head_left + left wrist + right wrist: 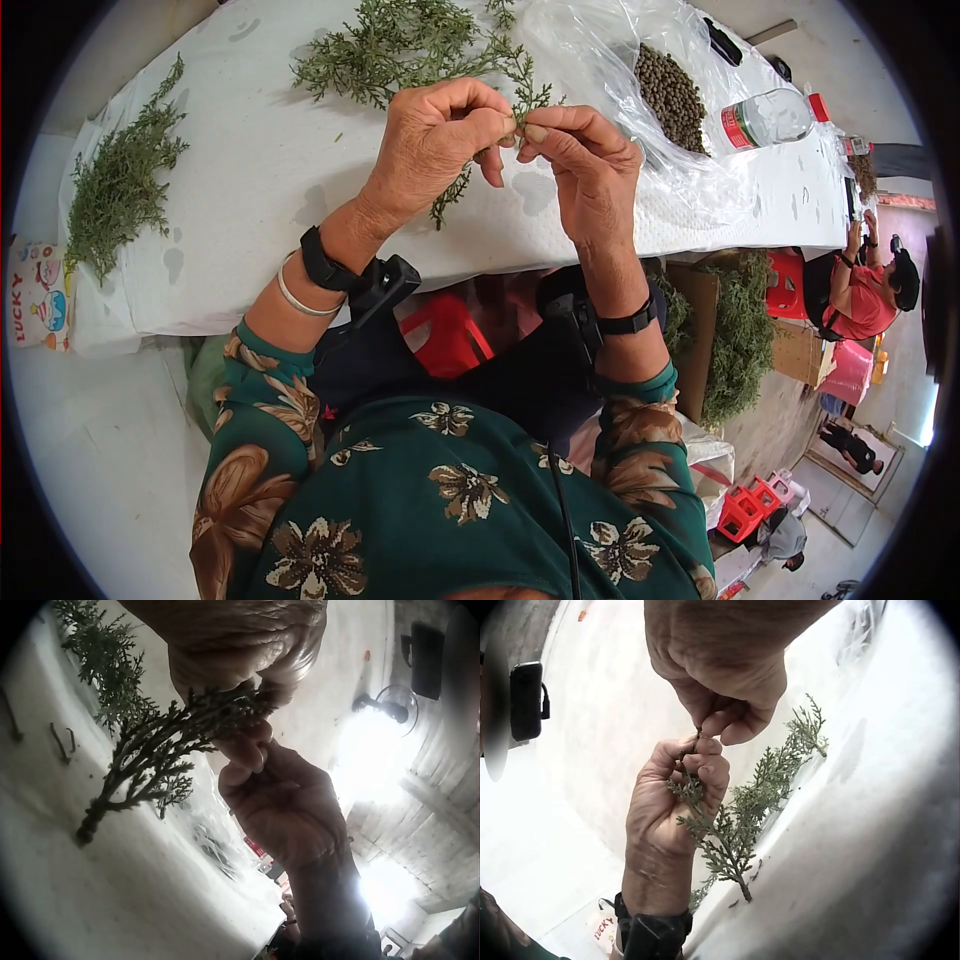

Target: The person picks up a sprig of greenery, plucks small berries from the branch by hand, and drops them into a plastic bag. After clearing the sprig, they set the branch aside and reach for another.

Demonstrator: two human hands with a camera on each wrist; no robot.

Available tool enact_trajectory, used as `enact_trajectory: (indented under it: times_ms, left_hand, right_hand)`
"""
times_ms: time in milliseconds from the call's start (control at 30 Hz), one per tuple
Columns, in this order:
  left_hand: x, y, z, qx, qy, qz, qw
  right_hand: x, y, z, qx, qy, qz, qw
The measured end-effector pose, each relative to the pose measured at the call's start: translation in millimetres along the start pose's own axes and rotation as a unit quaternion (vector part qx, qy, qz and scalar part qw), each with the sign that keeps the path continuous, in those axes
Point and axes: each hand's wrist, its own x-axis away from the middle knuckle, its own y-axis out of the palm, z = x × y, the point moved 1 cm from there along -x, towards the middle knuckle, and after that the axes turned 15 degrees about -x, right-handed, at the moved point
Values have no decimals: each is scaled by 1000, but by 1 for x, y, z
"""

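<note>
Over the white-covered table, my left hand grips a green evergreen sprig between thumb and fingers. The sprig's bare stem end hangs below that hand, seen in both wrist views. My right hand pinches at the sprig's other end, its fingertips right at the left hand's fingertips. What lies between the meeting fingertips is mostly hidden. A loose pile of similar evergreen sprigs spreads on the table just beyond the hands.
Clear plastic bags and brown round pellets lie at the right, beside a clear bottle. More evergreen branches rest at the table's left end. A cardboard box with greenery stands below. Another person sits far right.
</note>
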Motion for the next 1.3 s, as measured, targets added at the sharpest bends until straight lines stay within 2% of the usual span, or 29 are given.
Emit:
enact_trajectory:
  times_ms: [1000, 1300]
  left_hand:
    - [0, -2, -1, -89, 12, -22, 996]
    - [1, 1, -1, -118, 10, -2, 993]
  right_hand:
    - [0, -2, -1, 55, -17, -3, 998]
    - [1, -8, 0, 93, -10, -16, 995]
